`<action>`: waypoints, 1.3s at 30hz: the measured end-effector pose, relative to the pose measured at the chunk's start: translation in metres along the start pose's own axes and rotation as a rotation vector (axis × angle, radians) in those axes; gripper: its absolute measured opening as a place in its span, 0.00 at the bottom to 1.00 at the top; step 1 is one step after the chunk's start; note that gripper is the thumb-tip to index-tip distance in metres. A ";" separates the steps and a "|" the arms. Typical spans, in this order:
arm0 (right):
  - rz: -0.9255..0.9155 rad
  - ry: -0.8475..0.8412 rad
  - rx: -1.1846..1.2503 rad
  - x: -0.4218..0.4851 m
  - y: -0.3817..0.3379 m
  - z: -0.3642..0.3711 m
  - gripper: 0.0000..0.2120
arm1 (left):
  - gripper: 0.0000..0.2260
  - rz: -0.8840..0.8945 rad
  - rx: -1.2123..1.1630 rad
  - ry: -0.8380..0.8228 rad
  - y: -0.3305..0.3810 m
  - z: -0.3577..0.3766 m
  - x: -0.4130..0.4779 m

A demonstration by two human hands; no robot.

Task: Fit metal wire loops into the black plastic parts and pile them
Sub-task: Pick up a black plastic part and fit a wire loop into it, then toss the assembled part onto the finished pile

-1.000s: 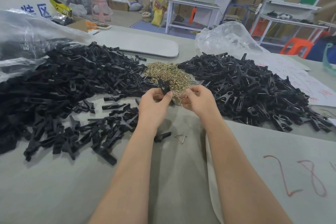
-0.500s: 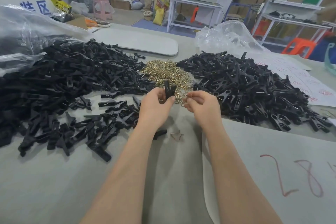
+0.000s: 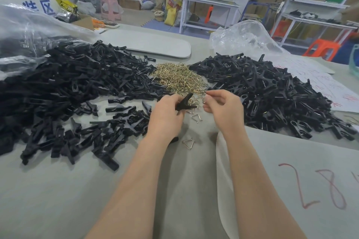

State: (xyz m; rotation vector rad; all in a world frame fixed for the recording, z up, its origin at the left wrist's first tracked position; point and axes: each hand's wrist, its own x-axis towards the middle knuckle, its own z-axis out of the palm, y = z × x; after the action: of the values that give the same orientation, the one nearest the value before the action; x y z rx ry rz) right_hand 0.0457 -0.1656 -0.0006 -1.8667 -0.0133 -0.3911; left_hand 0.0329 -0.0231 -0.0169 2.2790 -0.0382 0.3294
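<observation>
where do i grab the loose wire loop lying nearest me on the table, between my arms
Pinch the wire loop straight down from above, thumb and forefinger across its two straight legs near the closed corner. It lies flat on the table, so no side edge offers a hold. Come in from the right, probably: the left forearm lies close on its other side.

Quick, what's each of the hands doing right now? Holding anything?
Left hand: grips a black plastic part.
Right hand: fingertips pinched together; cannot tell whether they hold anything.
</observation>
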 end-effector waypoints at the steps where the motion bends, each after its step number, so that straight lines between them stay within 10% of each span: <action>1: -0.014 -0.011 0.001 0.000 -0.002 -0.003 0.07 | 0.10 0.013 0.012 0.003 0.000 0.000 0.000; 17: -0.067 -0.259 -0.260 -0.004 -0.010 -0.015 0.11 | 0.12 0.240 0.069 -0.120 0.005 -0.012 -0.004; 21: 0.105 -0.298 0.065 -0.002 -0.013 -0.024 0.09 | 0.08 0.255 -0.057 -0.180 0.006 -0.019 -0.005; 26: 0.571 -0.646 0.520 -0.008 -0.014 -0.025 0.29 | 0.12 0.243 -0.321 -0.180 0.015 -0.025 -0.011; 39: 0.552 -0.629 0.700 -0.013 -0.011 -0.003 0.21 | 0.10 0.302 -0.400 -0.140 0.022 -0.025 -0.011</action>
State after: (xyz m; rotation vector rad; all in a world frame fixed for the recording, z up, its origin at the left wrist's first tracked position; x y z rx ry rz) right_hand 0.0303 -0.1624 0.0066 -1.1600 -0.0515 0.5355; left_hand 0.0138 -0.0199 0.0123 1.8912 -0.4821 0.2875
